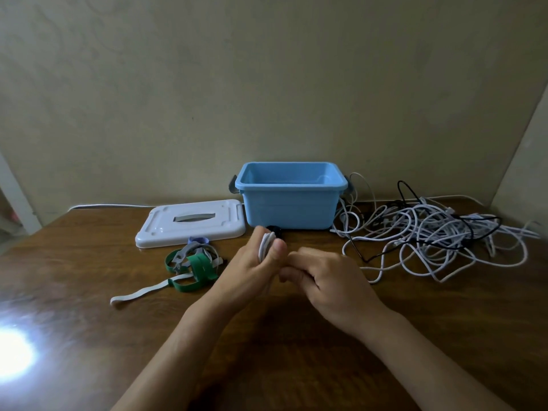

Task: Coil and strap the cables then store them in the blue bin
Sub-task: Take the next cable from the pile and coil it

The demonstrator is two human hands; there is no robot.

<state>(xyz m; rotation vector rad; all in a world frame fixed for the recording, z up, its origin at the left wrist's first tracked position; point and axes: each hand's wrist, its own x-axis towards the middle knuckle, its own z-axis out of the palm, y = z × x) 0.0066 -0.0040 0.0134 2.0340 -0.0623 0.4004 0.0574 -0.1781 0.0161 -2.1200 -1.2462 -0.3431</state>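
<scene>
Head view: a person's two hands meet over a brown wooden table (89, 336).
Left hand (252, 271): fingers and thumb curled round a small white coiled cable (264, 243), held upright.
Right hand (329, 280): fingers curled inward, touching the left hand; what it grips, I cannot tell.
Open blue plastic bin (289, 207): behind the hands.
Tangled white and black cables (430, 232): right of the bin.
Green and white straps (189, 268): left of the hands, before the white plastic lid (191, 222).

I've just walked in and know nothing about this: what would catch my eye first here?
Probably the blue bin, open at the back of the table, and the tangle of white and black cables to its right. In front, the left hand grips a small white coil beside the right hand.
</scene>
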